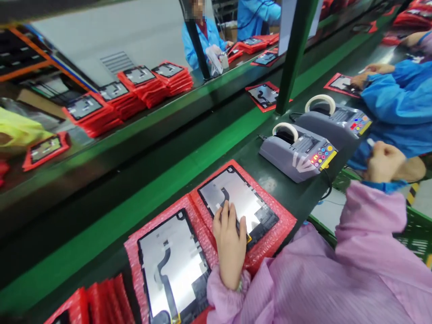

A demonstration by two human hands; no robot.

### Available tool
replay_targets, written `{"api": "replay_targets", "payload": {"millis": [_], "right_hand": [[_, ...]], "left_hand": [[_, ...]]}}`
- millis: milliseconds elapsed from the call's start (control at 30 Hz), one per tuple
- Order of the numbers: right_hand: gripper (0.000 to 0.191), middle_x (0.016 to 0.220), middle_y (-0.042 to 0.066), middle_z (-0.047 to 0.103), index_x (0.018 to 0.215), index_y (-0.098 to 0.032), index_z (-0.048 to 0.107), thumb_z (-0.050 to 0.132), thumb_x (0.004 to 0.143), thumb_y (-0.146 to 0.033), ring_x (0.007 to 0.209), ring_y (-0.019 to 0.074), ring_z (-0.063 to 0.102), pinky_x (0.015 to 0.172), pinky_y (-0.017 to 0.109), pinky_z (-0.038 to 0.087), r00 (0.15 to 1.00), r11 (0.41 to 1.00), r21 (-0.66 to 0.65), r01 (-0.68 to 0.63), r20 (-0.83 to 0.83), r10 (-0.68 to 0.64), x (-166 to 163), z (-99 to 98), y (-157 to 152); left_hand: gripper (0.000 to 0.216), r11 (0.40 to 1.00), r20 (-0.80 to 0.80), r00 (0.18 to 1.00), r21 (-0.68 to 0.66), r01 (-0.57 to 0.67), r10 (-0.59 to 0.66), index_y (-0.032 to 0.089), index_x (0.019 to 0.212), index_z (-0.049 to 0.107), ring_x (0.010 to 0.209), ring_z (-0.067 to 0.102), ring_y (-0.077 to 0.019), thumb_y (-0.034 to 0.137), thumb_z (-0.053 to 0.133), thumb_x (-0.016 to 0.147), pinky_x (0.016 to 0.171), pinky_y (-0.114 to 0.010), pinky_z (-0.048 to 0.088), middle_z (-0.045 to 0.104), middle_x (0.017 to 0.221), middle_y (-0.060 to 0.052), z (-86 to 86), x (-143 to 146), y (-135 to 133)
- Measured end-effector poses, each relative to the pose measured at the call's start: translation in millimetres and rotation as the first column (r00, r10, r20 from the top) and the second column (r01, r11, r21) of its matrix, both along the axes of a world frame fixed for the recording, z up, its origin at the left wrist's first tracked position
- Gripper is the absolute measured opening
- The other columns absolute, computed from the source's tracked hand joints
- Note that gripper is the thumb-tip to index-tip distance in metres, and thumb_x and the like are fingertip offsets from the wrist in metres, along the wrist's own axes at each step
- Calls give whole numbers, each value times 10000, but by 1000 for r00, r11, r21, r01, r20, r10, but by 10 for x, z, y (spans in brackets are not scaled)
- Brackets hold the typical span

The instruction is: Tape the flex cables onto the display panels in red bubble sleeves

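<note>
My left hand (230, 245) lies with fingers outstretched on the back of a display panel (248, 198). The fingers cover part of the dark flex cable (225, 194) there. Red bubble wrap (232, 166) lies under this panel. Just left, a second display panel (178, 261) rests on its own red bubble wrap, its curved flex cable (166, 270) fully in sight. My right hand (384, 163) is raised at the right, apart from the bench, fingers closed. A small white piece of tape (371, 142) shows at its fingertips.
Two grey tape dispensers (286, 155) stand right of the panels, with tape strips hanging off the nearer one. A green post (293, 58) rises behind them. Red-wrapped panel stacks (141, 85) line the far bench. A co-worker's blue sleeve (398, 90) is close at right.
</note>
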State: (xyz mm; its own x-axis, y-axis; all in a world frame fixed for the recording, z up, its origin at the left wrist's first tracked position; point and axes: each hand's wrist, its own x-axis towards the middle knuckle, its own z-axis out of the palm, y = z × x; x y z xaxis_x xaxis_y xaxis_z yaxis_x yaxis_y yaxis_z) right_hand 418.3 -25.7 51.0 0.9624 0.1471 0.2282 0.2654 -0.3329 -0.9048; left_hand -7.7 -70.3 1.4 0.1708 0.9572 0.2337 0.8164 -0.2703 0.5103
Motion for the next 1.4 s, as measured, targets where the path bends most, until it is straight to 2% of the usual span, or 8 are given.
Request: {"api": "replay_targets", "payload": {"millis": [67, 133, 233, 333, 433, 600, 800, 1400], "right_hand": [[296, 511, -51, 369, 592, -211, 480, 508, 868, -108, 438, 89, 305, 477, 294, 269, 997, 997, 61, -54, 49, 51, -334, 131, -314], [159, 527, -16, 439, 662, -208, 579, 636, 808, -192, 438, 110, 356, 455, 303, 229, 935, 918, 201, -342, -28, 355, -723, 303, -529], [202, 600, 5, 513, 812, -238, 667, 799, 720, -362, 492, 115, 409, 459, 293, 265, 510, 562, 83, -823, -329, 795, -1356, 489, -409], [319, 702, 20, 583, 765, -194, 652, 782, 723, -482, 607, 119, 499, 537, 267, 378, 9, 26, 30, -999, -485, 875, -2009, 418, 142], [410, 661, 6, 569, 731, -154, 627, 722, 737, -553, 581, 98, 485, 526, 235, 382, -195, -203, 45, -978, -533, 823, -2524, 165, 681], [253, 559, -36, 512, 768, -150, 618, 675, 801, -394, 412, 52, 358, 399, 211, 239, -200, -280, -21, -960, -649, 734, -2815, -82, 1000], [293, 540, -16, 533, 706, -147, 618, 685, 769, -426, 470, 85, 454, 453, 232, 325, -223, -324, -68, -944, -591, 775, -2820, -88, 1024], [159, 647, 20, 645, 742, -150, 662, 607, 841, -260, 551, 105, 514, 576, 266, 371, -101, -315, -417, -853, -460, 882, -2905, -43, 1011]], "left_hand": [[453, 1000, -15, 1000, 5, -7, 7, 151, 1425, 511, 1372, 377, -305, 312, 464, 1004, 1148, -520, 362, 476, 1514, -110, 29, 17, -6], [438, 1000, -47, 999, 1, -3, 3, 145, 1413, 515, 1356, 395, -308, 292, 460, 1004, 1135, -520, 376, 487, 1503, -112, 75, 36, -3], [432, 1000, -120, 993, -28, 11, -15, 123, 1397, 517, 1302, 435, -314, 279, 471, 996, 1097, -522, 407, 502, 1483, -129, 165, 58, 27], [446, 999, -192, 981, -49, 22, -31, 105, 1397, 505, 1264, 451, -323, 282, 479, 989, 1059, -515, 428, 491, 1495, -129, 245, 71, 68], [478, 998, -235, 972, -55, 21, -34, 105, 1418, 482, 1248, 456, -336, 305, 481, 984, 1027, -508, 436, 468, 1521, -114, 288, 78, 100], [493, 997, -242, 970, -81, 10, -29, 110, 1417, 486, 1231, 468, -345, 348, 471, 986, 1011, -507, 430, 458, 1532, -108, 301, 85, 117], [482, 996, -242, 970, -92, 6, -28, 108, 1402, 505, 1207, 472, -336, 353, 448, 991, 993, -500, 437, 474, 1520, -104, 318, 81, 127], [492, 996, -251, 968, -89, -9, -13, 103, 1380, 525, 1186, 466, -333, 370, 474, 970, 969, -491, 437, 460, 1527, -115, 325, 84, 149]]}}
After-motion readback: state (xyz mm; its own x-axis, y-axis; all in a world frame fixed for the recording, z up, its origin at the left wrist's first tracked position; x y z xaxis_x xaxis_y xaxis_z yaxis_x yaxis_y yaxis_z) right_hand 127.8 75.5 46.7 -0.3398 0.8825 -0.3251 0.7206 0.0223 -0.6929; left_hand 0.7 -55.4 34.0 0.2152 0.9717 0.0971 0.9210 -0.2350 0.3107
